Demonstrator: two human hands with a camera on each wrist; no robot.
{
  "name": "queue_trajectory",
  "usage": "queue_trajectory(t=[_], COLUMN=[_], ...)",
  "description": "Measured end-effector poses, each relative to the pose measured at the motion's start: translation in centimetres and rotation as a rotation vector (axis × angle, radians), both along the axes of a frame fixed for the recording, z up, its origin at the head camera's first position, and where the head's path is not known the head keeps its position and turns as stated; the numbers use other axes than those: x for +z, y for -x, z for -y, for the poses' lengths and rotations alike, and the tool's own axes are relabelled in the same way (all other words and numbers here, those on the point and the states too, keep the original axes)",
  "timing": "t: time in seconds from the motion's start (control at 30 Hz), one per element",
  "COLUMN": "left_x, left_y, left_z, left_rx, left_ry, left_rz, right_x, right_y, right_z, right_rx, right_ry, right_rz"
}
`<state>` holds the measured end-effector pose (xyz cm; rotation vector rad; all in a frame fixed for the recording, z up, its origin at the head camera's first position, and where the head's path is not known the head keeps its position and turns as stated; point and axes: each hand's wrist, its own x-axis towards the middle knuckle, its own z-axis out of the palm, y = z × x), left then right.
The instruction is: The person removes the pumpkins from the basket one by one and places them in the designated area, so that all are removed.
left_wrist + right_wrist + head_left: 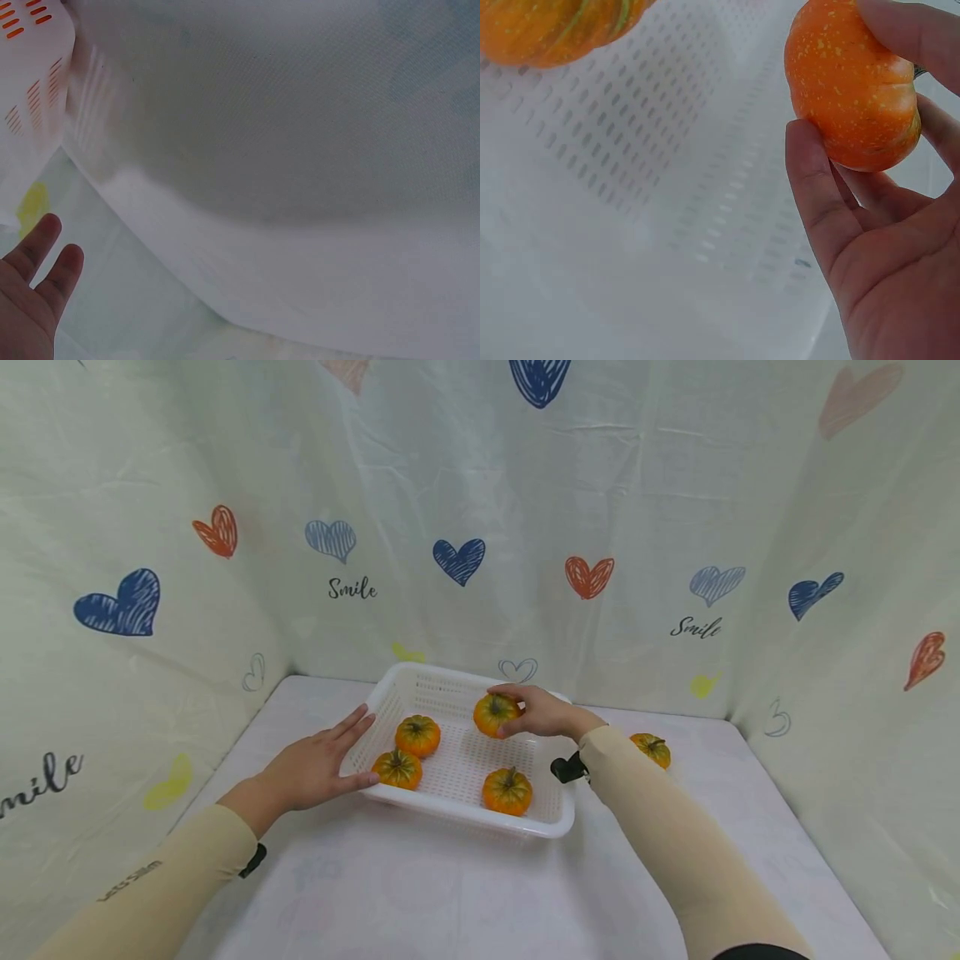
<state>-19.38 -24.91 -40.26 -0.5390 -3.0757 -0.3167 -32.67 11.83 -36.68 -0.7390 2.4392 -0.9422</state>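
My right hand (546, 713) grips a small orange pumpkin (492, 717) with green streaks, over the back right part of a white plastic basket (472, 816). In the right wrist view, thumb and fingers wrap the held pumpkin (851, 90) from opposite sides, above the slotted basket wall. Inside the basket sit three more pumpkins: two close together at the left (417, 736) (397, 770) and one at the front right (507, 791). My left hand (318, 766) is at the basket's left side, fingers spread and straight along the rim, thumb at the front left corner.
Another small pumpkin (651, 750) lies on the white-covered table (420, 893) right of the basket, partly hidden by my right sleeve. A pale curtain (517, 477) printed with hearts surrounds the table at the back and both sides.
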Motion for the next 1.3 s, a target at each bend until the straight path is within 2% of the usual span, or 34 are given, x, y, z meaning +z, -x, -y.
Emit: queue_trajectory(t=[0.37,0.4,0.6,0.63,1.0,1.3], left_x=[-0.2,-0.2,-0.1,-0.1,0.0,-0.2], left_y=[0.1,0.1,0.2,0.2,0.2,0.2], left_z=[0.3,0.3,0.5,0.5,0.2,0.1], left_rx=[0.003,0.005,0.009,0.008,0.009,0.011], left_ry=[0.005,0.005,0.01,0.012,0.01,0.013], left_rz=[-0.001,0.002,0.011,0.01,0.011,0.012], right_x=[2.0,2.5,3.6,3.4,4.0,3.6], right_y=[-0.2,-0.6,-1.0,-0.7,-1.9,-2.8], right_z=[-2.3,-2.4,-4.2,-4.8,-9.4,-13.8], right_rx=[0.011,0.01,0.002,-0.003,-0.066,-0.158], right_ry=[0.012,0.02,0.045,0.044,0.083,0.063], right_rz=[-0.05,-0.045,-0.063,-0.077,-0.146,-0.141])
